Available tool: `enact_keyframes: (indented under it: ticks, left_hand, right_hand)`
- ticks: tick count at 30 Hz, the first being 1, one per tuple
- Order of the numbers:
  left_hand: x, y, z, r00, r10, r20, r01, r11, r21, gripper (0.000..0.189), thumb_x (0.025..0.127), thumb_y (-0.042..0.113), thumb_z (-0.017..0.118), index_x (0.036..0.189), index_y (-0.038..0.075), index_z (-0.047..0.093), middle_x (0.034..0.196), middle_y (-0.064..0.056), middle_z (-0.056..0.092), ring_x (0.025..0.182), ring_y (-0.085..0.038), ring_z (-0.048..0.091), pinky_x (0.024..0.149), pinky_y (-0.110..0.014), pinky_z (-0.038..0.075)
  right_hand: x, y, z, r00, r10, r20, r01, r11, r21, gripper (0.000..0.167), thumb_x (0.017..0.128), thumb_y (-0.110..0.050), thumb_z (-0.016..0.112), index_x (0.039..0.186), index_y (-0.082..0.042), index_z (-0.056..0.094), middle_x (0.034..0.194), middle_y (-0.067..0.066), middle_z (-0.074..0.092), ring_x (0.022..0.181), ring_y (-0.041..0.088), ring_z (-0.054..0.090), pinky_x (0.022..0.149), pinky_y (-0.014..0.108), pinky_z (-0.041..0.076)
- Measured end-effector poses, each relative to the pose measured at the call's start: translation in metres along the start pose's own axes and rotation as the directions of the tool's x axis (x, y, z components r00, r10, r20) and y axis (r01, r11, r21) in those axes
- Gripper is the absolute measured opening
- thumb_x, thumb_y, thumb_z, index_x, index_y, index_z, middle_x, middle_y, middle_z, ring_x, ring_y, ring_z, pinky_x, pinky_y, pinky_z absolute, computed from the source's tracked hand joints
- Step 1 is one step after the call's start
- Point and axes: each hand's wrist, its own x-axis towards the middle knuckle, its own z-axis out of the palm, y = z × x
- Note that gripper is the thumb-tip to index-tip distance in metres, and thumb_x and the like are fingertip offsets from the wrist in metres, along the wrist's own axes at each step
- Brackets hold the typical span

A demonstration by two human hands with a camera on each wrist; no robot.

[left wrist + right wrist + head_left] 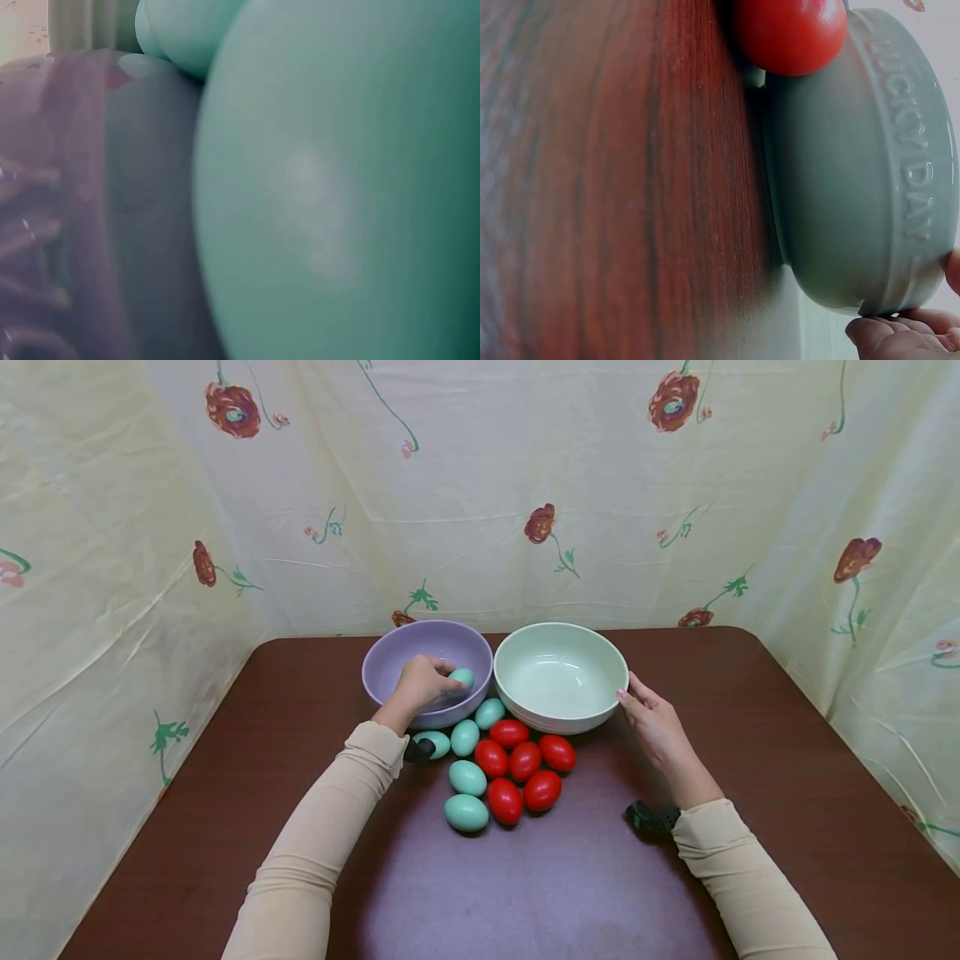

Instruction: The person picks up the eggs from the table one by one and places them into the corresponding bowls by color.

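In the head view my left hand [423,683] reaches over the purple bowl [382,653] and pinches a mint-green egg [462,677] between thumb and fingers, inside the bowl's rim. My right hand [654,718] grips the right rim of the pale green bowl [558,714], thumb on the near side. That bowl's side carries raised "LUCKY DAY" lettering in the right wrist view, where fingertips [900,330] touch its edge. A mint-green egg [337,180] on the table fills much of the left wrist view, beside the purple bowl's wall [67,202].
Several mint-green eggs [467,813] and several red eggs [542,791] lie grouped on the brown table [555,885] in front of the bowls. A red egg [791,34] sits close against the green bowl. A flowered cloth [480,552] hangs behind the table.
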Motion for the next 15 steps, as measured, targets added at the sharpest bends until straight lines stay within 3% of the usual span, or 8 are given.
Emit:
enact_keyframes:
  ticks: [15]
  left_hand:
    - [-0.0010, -0.0008, 0.0012, 1.000, 0.017, -0.004, -0.017, 0.999, 0.032, 0.040, 0.080, 0.023, 0.082, 0.115, 0.005, 0.074, 0.121, -0.014, 0.071, 0.117, -0.029, 0.062, 0.100, -0.040, 0.050]
  right_hand:
    - [-0.0014, -0.0005, 0.0000, 1.000, 0.005, -0.003, -0.005, 1.000, -0.007, 0.064, 0.106, -0.025, 0.046, 0.158, -0.012, 0.011, 0.166, 0.004, 0.005, 0.154, 0.020, 0.009, 0.124, 0.041, 0.015]
